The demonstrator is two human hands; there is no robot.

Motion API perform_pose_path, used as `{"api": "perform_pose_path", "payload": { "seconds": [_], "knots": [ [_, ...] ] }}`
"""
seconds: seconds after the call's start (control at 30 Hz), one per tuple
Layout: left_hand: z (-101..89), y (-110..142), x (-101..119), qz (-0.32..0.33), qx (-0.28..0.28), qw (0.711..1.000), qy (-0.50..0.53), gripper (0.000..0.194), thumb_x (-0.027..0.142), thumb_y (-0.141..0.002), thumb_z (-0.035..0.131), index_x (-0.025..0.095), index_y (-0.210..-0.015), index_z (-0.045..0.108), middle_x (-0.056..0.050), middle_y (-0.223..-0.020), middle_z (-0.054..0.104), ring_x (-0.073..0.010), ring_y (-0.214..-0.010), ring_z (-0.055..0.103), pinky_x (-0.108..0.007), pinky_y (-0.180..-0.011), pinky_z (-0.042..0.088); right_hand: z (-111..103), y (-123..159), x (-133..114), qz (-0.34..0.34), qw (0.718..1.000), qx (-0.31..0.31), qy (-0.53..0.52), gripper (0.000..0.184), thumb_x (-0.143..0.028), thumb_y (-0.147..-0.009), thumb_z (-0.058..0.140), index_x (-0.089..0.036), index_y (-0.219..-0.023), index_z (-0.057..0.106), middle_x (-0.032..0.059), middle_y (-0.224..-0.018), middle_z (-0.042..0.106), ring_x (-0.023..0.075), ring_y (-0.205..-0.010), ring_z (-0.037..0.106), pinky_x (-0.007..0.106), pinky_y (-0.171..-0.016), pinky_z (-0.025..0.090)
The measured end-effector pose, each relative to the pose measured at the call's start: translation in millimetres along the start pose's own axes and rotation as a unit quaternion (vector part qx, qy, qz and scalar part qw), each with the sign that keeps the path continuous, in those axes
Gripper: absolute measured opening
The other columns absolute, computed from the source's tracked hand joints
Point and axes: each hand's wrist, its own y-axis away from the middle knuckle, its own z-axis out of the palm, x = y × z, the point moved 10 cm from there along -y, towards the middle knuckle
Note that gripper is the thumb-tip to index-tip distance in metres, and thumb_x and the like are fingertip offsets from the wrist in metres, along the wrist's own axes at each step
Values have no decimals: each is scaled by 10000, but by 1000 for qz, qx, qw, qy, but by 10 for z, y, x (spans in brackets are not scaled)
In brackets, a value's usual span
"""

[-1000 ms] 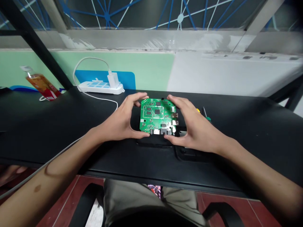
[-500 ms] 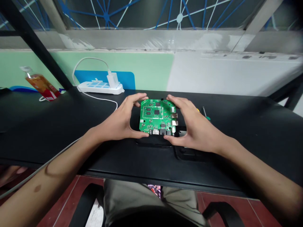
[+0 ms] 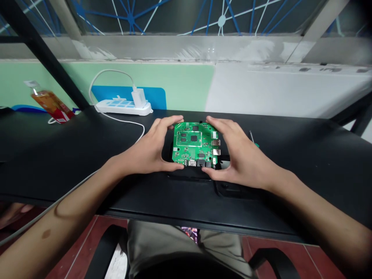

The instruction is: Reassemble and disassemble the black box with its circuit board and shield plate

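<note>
A green circuit board (image 3: 195, 146) with black chips and silver ports along its near and right edges sits in the middle of the black desk (image 3: 305, 162), over a black case half (image 3: 188, 173). My left hand (image 3: 148, 149) grips the board's left edge between thumb and fingers. My right hand (image 3: 242, 155) grips its right edge the same way. A second black case part (image 3: 232, 189) lies under my right wrist, partly hidden.
A white power strip (image 3: 123, 106) with a plugged charger and white cable stands at the back left. An orange drink pouch (image 3: 52, 105) leans further left. A green-handled screwdriver (image 3: 253, 140) lies behind my right hand. A chair and my lap show below the desk edge.
The board has shifted slightly to the right and settled flatter over the black case half. Both hands have kept their hold on its edges.
</note>
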Motion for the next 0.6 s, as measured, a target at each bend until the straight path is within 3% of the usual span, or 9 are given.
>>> {"api": "perform_pose_path", "payload": {
  "seconds": [0.13,0.27,0.5,0.6],
  "knots": [
    [27,-54,74,3,-27,999,-43,1196,541,-736,893,270,-1634,151,-192,-1569,400,-444,-1454,416,-638,-1183,455,-27,3,-19,0,1000,7,17,1054,-510,-763,778,-211,-1621,243,208,-1526,489,418,-1415,498,682,-1159,485],
    [56,-152,195,7,-46,996,-78,1146,556,-732,890,239,-1617,234,-189,-1593,396,-455,-1486,363,-663,-1221,370,-13,5,-25,-2,1000,9,27,1056,-521,-757,780,-184,-1612,259,222,-1506,495,427,-1400,502,679,-1146,499],
    [210,-382,374,21,-66,991,-111,1116,526,-731,888,140,-1594,296,-214,-1523,499,-447,-1360,465,-646,-1175,380,-15,12,-58,-21,999,27,32,1112,-530,-758,781,-219,-1634,170,220,-1548,480,435,-1413,509,704,-1143,487],
    [229,-452,386,22,-66,990,-119,1104,495,-726,898,167,-1592,297,-199,-1506,513,-425,-1333,492,-612,-1131,442,-31,12,-25,-2,999,27,32,1178,-567,-751,792,-280,-1654,91,199,-1592,454,460,-1441,487,734,-1149,466]
  ]
}}
